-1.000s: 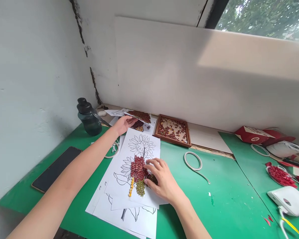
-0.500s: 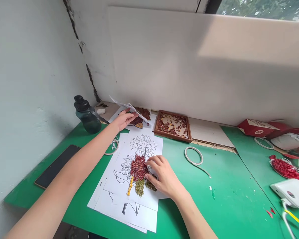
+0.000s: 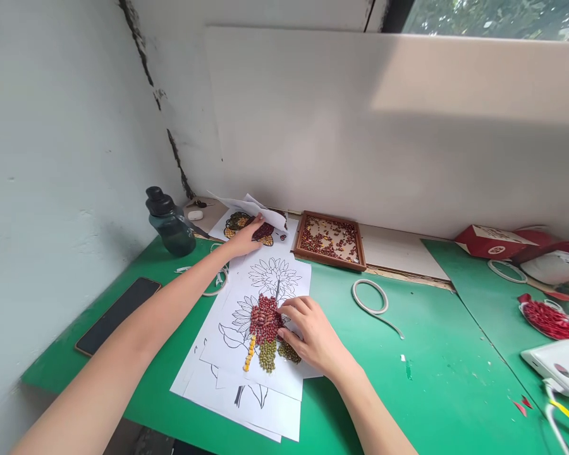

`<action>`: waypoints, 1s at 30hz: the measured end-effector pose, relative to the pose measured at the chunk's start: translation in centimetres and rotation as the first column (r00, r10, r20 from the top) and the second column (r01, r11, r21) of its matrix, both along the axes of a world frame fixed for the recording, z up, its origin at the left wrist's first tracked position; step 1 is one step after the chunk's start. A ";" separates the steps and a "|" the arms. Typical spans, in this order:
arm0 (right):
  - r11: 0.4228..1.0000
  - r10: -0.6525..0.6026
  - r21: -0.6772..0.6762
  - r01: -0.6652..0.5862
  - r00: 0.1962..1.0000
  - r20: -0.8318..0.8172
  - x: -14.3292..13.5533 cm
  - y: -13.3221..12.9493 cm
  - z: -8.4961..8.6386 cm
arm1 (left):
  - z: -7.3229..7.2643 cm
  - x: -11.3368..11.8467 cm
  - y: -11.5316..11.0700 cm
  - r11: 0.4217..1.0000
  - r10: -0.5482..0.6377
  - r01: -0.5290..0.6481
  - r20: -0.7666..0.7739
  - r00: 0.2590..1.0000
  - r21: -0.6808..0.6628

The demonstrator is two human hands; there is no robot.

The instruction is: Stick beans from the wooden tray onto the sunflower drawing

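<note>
Head view. Your left hand (image 3: pixel 246 241) reaches to the back edge of the green desk (image 3: pixel 436 360), left of the middle. Its fingertips meet the lower edge of some raised, bent white paper sheets (image 3: pixel 264 213); thumb apart from fingers, but cannot tell whether you have a grip on the paper. Under them lies a white sheet carrying a mosaic of green, yellow and dark red pieces (image 3: pixel 237 221).

Your right hand (image 3: pixel 310 338) lies palm down nearer the front edge, fingers bent, thumb and index apart, nothing clamped between them. Fingertips are at the right side of a patch of small dark red beans (image 3: pixel 264 319). That patch sits on a white sheet with black-line flower drawings (image 3: pixel 290 382), atop other sheets towards the front edge. Below the red: a clump of olive-green beans (image 3: pixel 267 357), a row of yellow kernels (image 3: pixel 250 352) to its left, and a darker green clump (image 3: pixel 289 352) just under your thumb.

Along the back edge, right of the raised paper: a square brown wooden tray (image 3: pixel 329 260) with scattered beans. Near the back left corner, a dark translucent bottle (image 3: pixel 171 229); by the left edge, a black phone (image 3: pixel 117 317) lying flat. Right of your right hand, a coiled pale cable (image 3: pixel 377 312).
</note>
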State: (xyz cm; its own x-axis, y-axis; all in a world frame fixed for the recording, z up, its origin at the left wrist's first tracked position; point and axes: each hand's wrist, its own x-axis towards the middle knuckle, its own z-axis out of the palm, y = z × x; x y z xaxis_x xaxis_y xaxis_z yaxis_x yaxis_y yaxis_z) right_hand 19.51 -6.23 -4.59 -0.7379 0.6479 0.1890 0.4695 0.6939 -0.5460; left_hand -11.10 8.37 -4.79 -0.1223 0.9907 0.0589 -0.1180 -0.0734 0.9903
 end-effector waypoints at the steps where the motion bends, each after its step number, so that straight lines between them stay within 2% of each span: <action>1: 1.000 0.000 -0.005 0.000 1.000 0.000 0.0 0.0 -0.1 | -0.2 0.0 -0.1 1.000 -0.020 0.021 -0.078 0.997 0.018; 5: 1.000 -0.002 -0.019 0.002 1.000 0.000 0.0 0.1 -0.3 | -0.9 -0.1 -0.4 0.995 -0.041 0.075 -0.414 0.909 0.065; 9: 1.000 -0.002 -0.019 0.002 1.000 -0.012 0.0 0.1 -0.3 | -0.8 -0.9 -0.1 0.994 -0.091 0.107 -0.518 0.850 0.001; 12: 1.000 -0.007 -0.015 0.007 1.000 -0.016 -0.1 0.1 -0.2 | -0.4 -1.8 0.1 0.988 -0.141 0.150 -0.557 0.819 -0.029; 16: 1.000 -0.005 -0.002 0.005 1.000 -0.018 -0.1 0.1 -0.2 | 0.1 -3.1 0.5 0.984 -0.159 0.180 -0.542 0.826 -0.014; 20: 1.000 -0.011 -0.015 0.011 1.000 -0.011 0.0 0.2 -0.1 | 0.7 -4.3 0.8 0.972 -0.199 0.233 -0.621 0.758 -0.027; 26: 1.000 -0.016 -0.010 0.017 0.997 0.082 -0.1 -0.2 0.3 | 1.3 -5.3 1.0 0.986 -0.093 0.159 -0.622 0.777 0.052; 30: 1.000 -0.013 0.005 0.013 0.997 0.073 -0.2 -0.3 0.4 | 1.3 -4.9 0.5 0.983 -0.110 0.180 -0.681 0.724 0.032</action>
State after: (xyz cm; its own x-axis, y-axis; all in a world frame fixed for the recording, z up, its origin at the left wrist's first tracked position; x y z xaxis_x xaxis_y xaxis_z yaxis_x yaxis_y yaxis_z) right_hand 19.27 -6.53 -4.21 -0.7414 0.6568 0.1376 0.5170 0.6898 -0.5068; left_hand -15.98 8.88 -3.52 0.1290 0.9789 0.1585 0.5605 -0.2038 0.8027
